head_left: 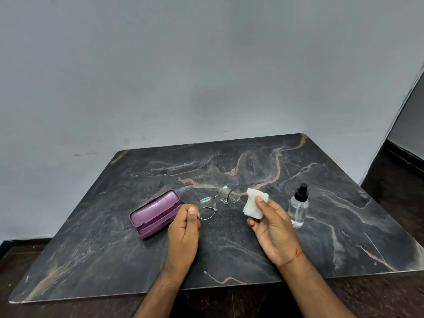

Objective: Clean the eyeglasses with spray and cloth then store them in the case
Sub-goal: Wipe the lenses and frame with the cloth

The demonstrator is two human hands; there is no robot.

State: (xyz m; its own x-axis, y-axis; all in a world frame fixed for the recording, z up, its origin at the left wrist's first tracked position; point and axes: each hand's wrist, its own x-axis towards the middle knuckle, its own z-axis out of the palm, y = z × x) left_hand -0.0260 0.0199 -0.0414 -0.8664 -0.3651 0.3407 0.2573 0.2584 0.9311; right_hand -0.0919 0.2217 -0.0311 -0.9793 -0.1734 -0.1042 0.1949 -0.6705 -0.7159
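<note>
Our left hand (184,222) pinches the eyeglasses (218,200), our right hand (270,222) holds the white cloth (253,204) beside them, so wiping and the open purple case (156,213) left of our hands come next.

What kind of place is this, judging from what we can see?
Probably a plain room at home or in a small office, not a workshop: a dark marble-patterned table stands against a bare grey wall on a dark floor, with no tools or machines in view.

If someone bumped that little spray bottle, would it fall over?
Probably yes. The spray bottle stands tall and narrow on the smooth marble table, so a nudge could tip it. It looks round, so it might then roll. Little liquid shows, so likely light.
</note>
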